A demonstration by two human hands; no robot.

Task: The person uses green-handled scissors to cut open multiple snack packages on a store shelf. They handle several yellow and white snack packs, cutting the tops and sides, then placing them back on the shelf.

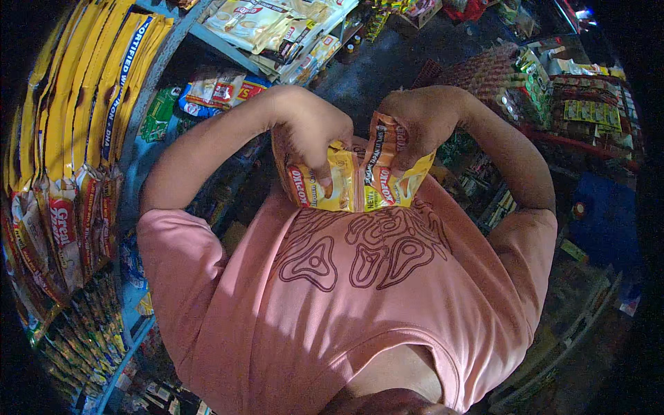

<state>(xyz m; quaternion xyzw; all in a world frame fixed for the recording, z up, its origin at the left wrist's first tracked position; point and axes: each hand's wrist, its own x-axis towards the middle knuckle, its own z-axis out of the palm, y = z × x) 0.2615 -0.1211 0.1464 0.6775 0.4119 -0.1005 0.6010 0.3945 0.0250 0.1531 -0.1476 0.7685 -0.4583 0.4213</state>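
Observation:
Close before my chest, both hands hold a strip of joined Kopiko coffee sachets (345, 181), yellow and brown with red lettering panels. My left hand (314, 132) grips the part at the picture's left, its thumb pressed on the yellow front. More brown sachets show folded behind that hand. My right hand (428, 122) pinches the part at the picture's right, where a brown sachet (385, 150) stands up beside the fingers. A crimped seam runs between the two hands. Some fingers of both hands are hidden behind the packets.
Long yellow packs (88, 98) and red-and-white sachets (67, 228) hang at the left. Coffee packs (270, 26) lie on a shelf at the top. Below it are a blue-and-red pack (223, 93) and a green pack (158, 114). Strips of small sachets (591, 111) fill the right side.

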